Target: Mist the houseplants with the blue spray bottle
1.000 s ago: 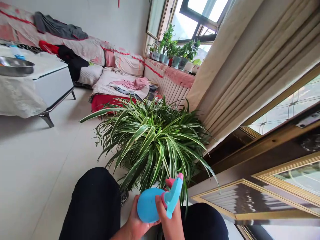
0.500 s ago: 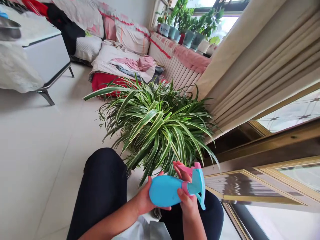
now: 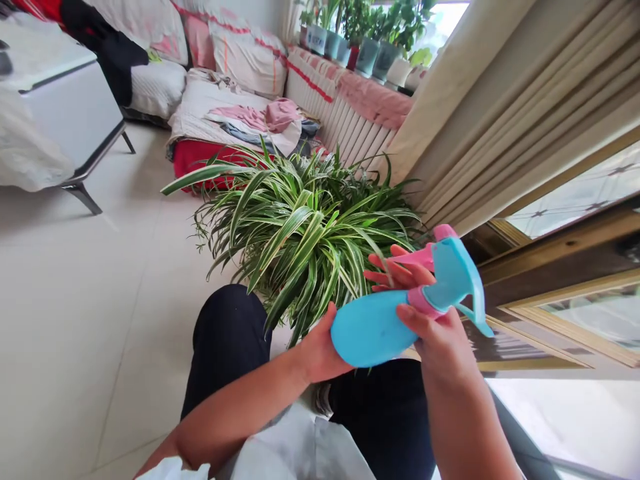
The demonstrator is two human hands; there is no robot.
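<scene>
A blue plastic spray bottle [image 3: 370, 330] with a pink trigger and collar is held up in front of me, its nozzle head pointing to the upper right. My left hand [image 3: 320, 347] cups the rounded body from below. My right hand [image 3: 430, 327] wraps the neck, with its fingers around the pink trigger. Just beyond both hands is a large variegated spider plant [image 3: 300, 247], its striped leaves nearly reaching my right fingers. Its pot is hidden by the leaves and my legs.
My black-trousered knee [image 3: 230, 333] lies below the plant on a pale tiled floor [image 3: 90, 313]. A cream curtain [image 3: 475, 113] and gold-framed glass door [image 3: 575, 320] stand to the right. Behind the plant are a bed, a radiator [image 3: 350, 113], and potted plants on a windowsill [image 3: 365, 57].
The spray bottle has risen and moved to the right, with both hands, and now sits beside the plant rather than in front of it. The view has also shifted, and more of my forearms shows.
</scene>
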